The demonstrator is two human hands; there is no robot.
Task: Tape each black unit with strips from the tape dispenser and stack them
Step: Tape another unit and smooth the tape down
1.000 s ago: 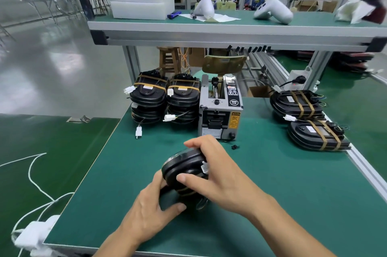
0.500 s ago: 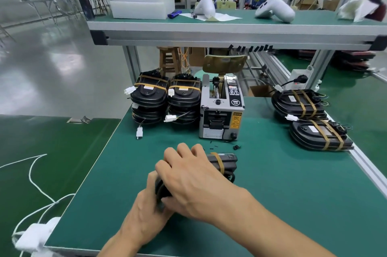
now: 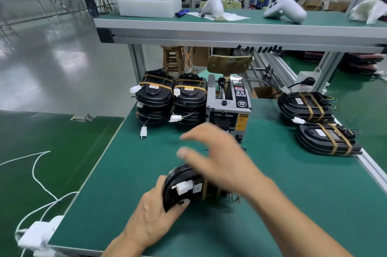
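left hand (image 3: 155, 218) grips black unit (image 3: 188, 187); right hand (image 3: 217, 158) open.

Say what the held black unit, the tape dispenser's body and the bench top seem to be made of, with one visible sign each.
Held black unit: probably moulded plastic; smooth, rounded, faint sheen.
Tape dispenser: body looks like grey painted metal, possibly plastic; flat panels, sharp edges.
Bench top: seemingly a green rubber or vinyl mat; matte, even colour, aluminium edge rail.

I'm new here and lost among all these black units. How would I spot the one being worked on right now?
Start at the grey tape dispenser in the middle of the green table, then look toward the near edge. The black unit there is tilted up on its edge in the left hand, unlike the stacked ones lying flat.
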